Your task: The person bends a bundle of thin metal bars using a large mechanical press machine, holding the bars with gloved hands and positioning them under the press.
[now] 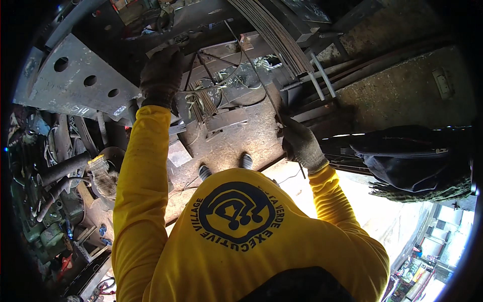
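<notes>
My right hand (304, 143), in a grey work glove, is closed around a thin metal rod (257, 73). The rod slants up and left from my fist, and its short lower end sticks out below the glove. My left hand (162, 75), in a darker-looking glove, is further out on the left with its fingers curled in shadow. Whatever it grips is hidden. Beside it stand a small frame of thin bars (217, 63) and a thin curved wire (201, 91). A bundle of short rods (203, 104) tied with pale strips lies below them.
On the left a steel plate with round holes (75, 80) juts in. Long thin bars (274, 32) lie stacked at the top, near two pale pipes (322, 75). A dark bag (407, 156) sits at the right. Tools and machine parts (55, 196) crowd the left side.
</notes>
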`<state>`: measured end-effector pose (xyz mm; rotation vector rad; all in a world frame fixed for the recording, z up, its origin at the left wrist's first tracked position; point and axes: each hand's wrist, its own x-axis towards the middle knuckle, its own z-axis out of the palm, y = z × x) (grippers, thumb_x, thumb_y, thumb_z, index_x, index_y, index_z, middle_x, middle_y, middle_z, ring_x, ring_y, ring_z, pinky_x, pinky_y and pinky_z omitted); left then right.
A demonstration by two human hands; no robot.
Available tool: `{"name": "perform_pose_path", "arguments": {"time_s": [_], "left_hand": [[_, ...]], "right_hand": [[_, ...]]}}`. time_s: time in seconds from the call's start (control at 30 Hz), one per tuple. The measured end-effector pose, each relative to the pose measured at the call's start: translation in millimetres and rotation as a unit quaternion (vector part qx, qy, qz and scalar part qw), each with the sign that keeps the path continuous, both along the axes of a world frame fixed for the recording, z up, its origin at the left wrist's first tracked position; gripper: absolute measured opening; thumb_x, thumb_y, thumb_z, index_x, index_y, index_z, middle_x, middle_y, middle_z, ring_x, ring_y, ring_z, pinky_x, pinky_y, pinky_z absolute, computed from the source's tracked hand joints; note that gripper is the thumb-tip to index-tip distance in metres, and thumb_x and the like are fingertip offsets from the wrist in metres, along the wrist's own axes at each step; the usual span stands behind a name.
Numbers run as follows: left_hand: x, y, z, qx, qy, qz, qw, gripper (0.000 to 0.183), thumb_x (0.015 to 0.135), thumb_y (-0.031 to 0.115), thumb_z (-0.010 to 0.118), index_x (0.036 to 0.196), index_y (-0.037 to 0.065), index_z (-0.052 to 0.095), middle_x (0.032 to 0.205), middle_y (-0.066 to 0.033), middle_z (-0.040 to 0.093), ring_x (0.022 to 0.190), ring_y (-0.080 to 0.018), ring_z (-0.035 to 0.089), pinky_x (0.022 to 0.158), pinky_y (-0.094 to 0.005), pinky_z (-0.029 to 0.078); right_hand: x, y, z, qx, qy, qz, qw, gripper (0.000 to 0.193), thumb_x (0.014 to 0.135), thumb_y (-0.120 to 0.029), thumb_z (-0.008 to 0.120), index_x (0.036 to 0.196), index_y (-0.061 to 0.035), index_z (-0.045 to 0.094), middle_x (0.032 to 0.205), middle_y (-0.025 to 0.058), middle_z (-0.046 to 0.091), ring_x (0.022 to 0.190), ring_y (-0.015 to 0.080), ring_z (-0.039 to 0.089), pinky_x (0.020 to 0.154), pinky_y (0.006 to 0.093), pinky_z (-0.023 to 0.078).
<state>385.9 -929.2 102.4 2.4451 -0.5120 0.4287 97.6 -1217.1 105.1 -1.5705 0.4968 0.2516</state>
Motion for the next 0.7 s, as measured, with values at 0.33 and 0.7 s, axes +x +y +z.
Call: {"name": "perform_pose_path", "arguments": {"time_s": [0.33,0.7], "left_hand": [[-2.4,-1.0,6.4,0.023,0.019,-0.001,1.000,0.039,0.098,0.037,0.053,0.118,0.008,0.070,0.119,-0.0195,0.069,0.115,-0.0369,0.064,0.100,-0.0450,0.048],[3.2,1.7,-5.6,0.012,-0.056,-0.008,0.998,0.033,0.096,0.037,0.056,0.112,0.012,0.071,0.111,-0.0145,0.072,0.106,-0.0341,0.067,0.092,-0.0442,0.052]], "right_hand": [[0.8,-0.4,1.1,0.003,-0.002,-0.005,1.000,0.041,0.104,-0.020,0.052,0.144,-0.0108,0.055,0.069,0.0001,0.059,0.050,0.0051,0.052,0.046,0.0206,0.044],[12.2,1.2,0.0,0.045,-0.026,-0.047,0.998,0.040,0.105,-0.030,0.055,0.128,0.0002,0.065,0.086,0.0069,0.069,0.066,0.0099,0.063,0.060,0.0237,0.052]]}}
